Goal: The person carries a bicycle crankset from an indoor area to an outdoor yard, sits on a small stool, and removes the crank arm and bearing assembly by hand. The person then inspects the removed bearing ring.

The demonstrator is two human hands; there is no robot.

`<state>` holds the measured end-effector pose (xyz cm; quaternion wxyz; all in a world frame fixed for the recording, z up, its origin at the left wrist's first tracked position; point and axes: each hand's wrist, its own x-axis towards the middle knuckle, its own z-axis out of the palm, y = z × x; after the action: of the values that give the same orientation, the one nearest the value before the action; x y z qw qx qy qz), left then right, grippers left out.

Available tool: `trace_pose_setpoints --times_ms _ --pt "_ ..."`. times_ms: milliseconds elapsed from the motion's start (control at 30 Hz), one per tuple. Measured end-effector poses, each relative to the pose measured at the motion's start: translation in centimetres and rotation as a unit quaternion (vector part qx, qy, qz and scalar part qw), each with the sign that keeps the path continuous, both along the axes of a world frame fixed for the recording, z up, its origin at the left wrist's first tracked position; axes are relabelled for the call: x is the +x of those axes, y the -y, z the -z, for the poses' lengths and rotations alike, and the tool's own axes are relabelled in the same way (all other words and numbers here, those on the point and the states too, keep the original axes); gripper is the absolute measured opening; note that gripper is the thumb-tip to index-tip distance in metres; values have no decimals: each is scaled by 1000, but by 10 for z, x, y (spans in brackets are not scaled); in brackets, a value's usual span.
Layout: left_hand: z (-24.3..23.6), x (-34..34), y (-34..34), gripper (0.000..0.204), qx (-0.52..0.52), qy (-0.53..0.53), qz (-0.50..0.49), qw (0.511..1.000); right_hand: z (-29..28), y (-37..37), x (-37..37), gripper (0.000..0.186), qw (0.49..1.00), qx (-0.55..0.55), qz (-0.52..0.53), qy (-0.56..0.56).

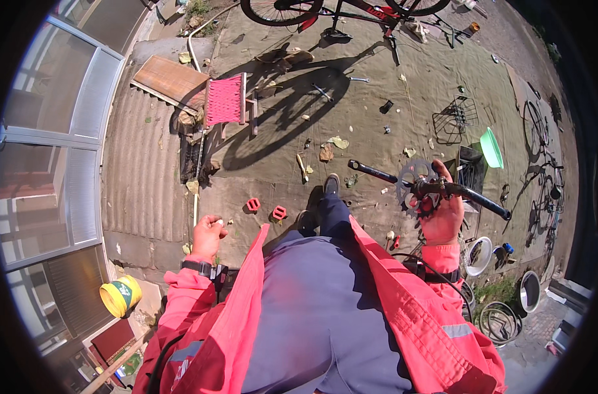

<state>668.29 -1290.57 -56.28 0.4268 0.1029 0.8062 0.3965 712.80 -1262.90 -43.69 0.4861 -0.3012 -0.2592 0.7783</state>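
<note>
In my right hand (443, 220) is a bicycle crankset (417, 180), held up over the ground with its toothed chainring upright and its black crank arms slanting out to both sides. Beside my left thigh, my left hand (208, 235) is closed with its fingers curled. A small pale spot shows at its fingertips, too small to name. Two red bicycle pedals (279, 213) lie on the ground sheet between my left hand and my feet. Farther off stands a bicycle (365, 13), cut by the upper edge of the picture.
A stool with a pink woven seat (225, 100) stands left, beside a brown board (171, 80). Wrenches (322, 92) and leaves litter the green ground sheet (371, 141). At right are a wire basket (455, 119), a green basin (491, 148) and wheel rims (478, 256). A yellow bucket (120, 295) sits lower left.
</note>
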Motion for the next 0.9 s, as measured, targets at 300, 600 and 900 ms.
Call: trace_pose_setpoints --times_ms 300,600,900 --pt "10 -47 -113 16 -28 38 -46 998 15 -198 -82 65 998 25 -63 -8" --pt "31 -208 -255 15 -12 36 -34 999 23 -311 -205 64 999 49 15 15" --pt "-4 -325 -439 17 0 14 38 999 32 -386 -289 61 998 -14 58 34"
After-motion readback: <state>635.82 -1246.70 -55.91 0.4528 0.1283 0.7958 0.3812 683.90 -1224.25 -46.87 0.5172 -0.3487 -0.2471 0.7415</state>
